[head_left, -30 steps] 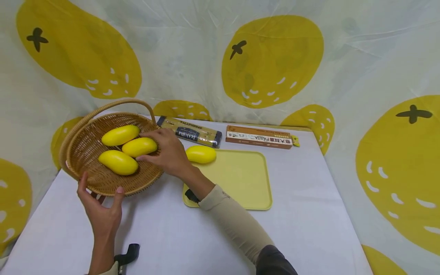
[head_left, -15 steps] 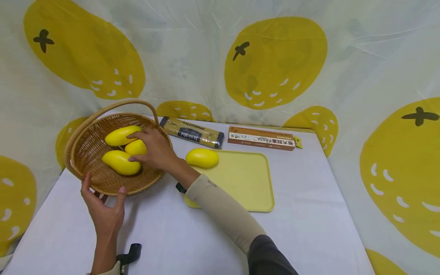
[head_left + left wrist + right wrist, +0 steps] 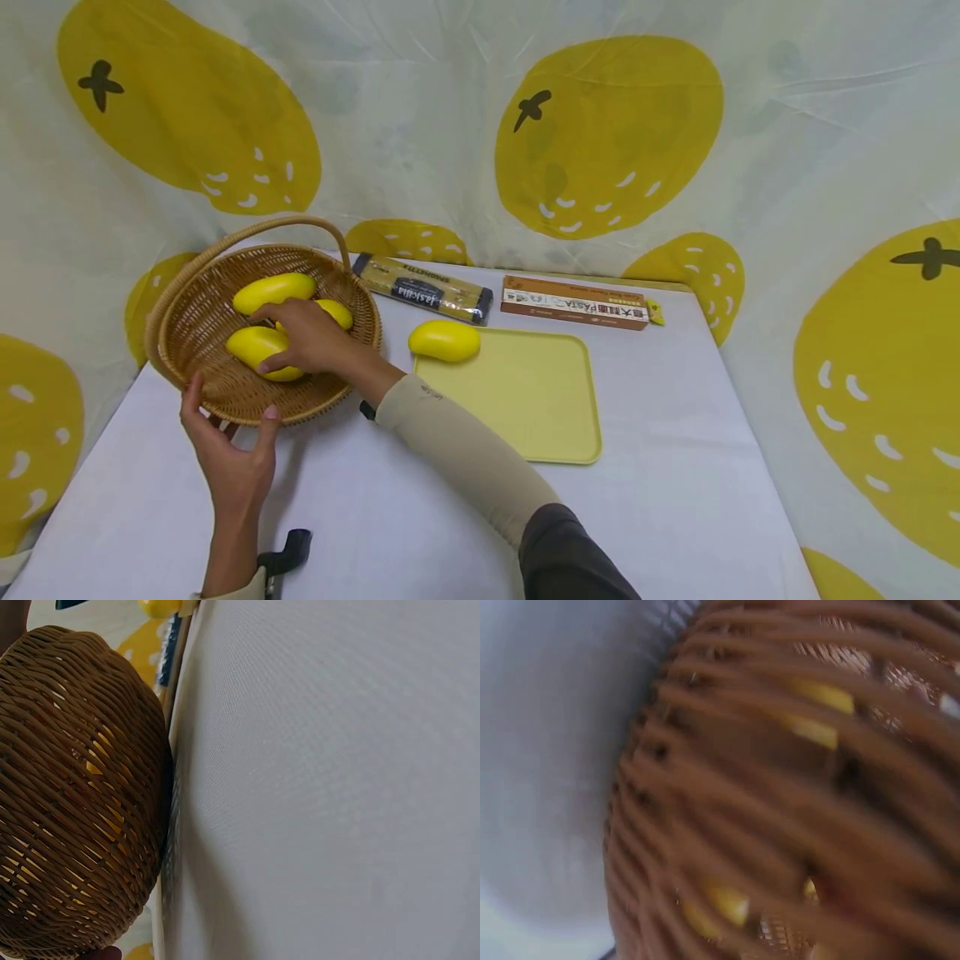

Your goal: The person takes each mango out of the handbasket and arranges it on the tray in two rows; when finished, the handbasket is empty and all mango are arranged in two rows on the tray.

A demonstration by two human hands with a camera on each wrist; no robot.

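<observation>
If our left hand [image 3: 238, 471], thumb and fingers spread, slips off the near rim of the wicker basket [image 3: 197, 329] while our right hand [image 3: 313, 335], also splayed, shoves the front mango [image 3: 246, 345] inside, we reckon it'll tip and dump all 3 mangoes [image 3: 276, 289].

Soft, even light fills the sharp head view; the white counter [image 3: 675, 467] looks bright, a faint shadow falls at the wicker basket's [image 3: 202, 333] six o'clock, and the yellow mangoes [image 3: 273, 290] carry a slight sheen. The left wrist view is dimmer. Blur smears the right wrist view, washed out toward eight o'clock.
</observation>
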